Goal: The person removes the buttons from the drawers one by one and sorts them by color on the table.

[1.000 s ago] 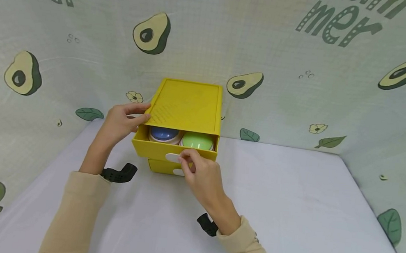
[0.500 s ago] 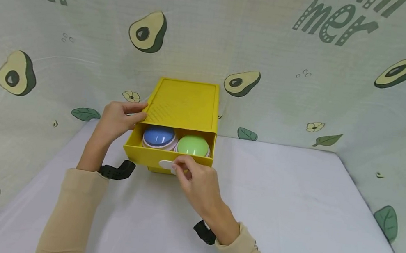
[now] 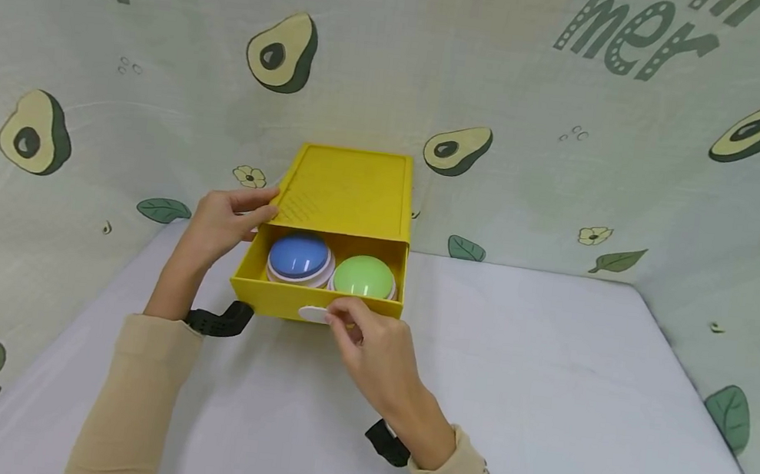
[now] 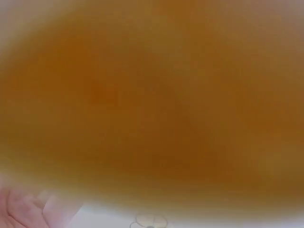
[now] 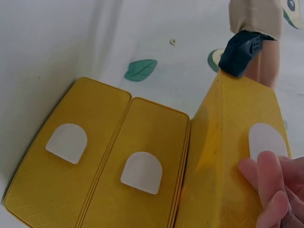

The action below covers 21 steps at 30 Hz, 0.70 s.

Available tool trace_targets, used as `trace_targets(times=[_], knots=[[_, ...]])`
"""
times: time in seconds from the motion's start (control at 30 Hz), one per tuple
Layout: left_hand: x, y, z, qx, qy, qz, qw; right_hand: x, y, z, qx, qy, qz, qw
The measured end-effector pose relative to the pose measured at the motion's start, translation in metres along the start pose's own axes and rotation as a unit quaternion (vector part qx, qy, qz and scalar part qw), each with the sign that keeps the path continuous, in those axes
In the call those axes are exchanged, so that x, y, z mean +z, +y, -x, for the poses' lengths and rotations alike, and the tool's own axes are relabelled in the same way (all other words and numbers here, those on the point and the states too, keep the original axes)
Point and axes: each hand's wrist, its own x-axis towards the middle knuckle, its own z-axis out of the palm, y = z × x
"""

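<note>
A yellow drawer box point(image 3: 350, 191) stands at the back of the table in the head view. Its top drawer point(image 3: 269, 300) is pulled out, with a blue dome-shaped thing point(image 3: 298, 255) and a green one point(image 3: 363, 276) on white bases side by side inside. My right hand point(image 3: 375, 352) pinches the drawer's white tab point(image 3: 312, 313); in the right wrist view the fingertips point(image 5: 269, 164) lie over this tab. My left hand point(image 3: 221, 224) rests its thumb and fingers against the box's upper left edge. A yellow-orange blur fills most of the left wrist view.
Two lower drawers, one of them a drawer front point(image 5: 156, 147) with its own tab point(image 5: 142, 172), are closed beneath the top one. A cloth printed with avocados and leaves point(image 3: 371, 58) hangs behind the white table point(image 3: 546, 378). Both wrists wear black devices point(image 3: 221, 321).
My right hand has drawn the top drawer outward, toward me, showing more of the blue and green domes. The left hand has stayed at the box's edge.
</note>
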Motion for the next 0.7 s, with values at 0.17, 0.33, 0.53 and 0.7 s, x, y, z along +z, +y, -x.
trace_targets(times=[0.17,0.33,0.53,0.7], knots=[[-0.0006,-0.0018,0.0003,-0.002,-0.012,0.015,0.9998,-0.0017,-0.0018,0.0006,0.000,-0.002,0.001,1.000],[-0.0006,-0.0031,-0.0006,-0.004,-0.026,0.016,0.9995,-0.0036,-0.0028,0.0006,0.003,-0.006,0.002,1.000],[-0.0010,-0.0033,-0.0024,0.010,-0.033,0.008,0.9994,-0.0052,-0.0027,0.0017,0.004,-0.007,0.004,1.000],[-0.0022,-0.0031,-0.0039,0.015,-0.029,-0.005,0.9995,-0.0054,-0.0032,0.0030,0.005,-0.011,0.004,1.000]])
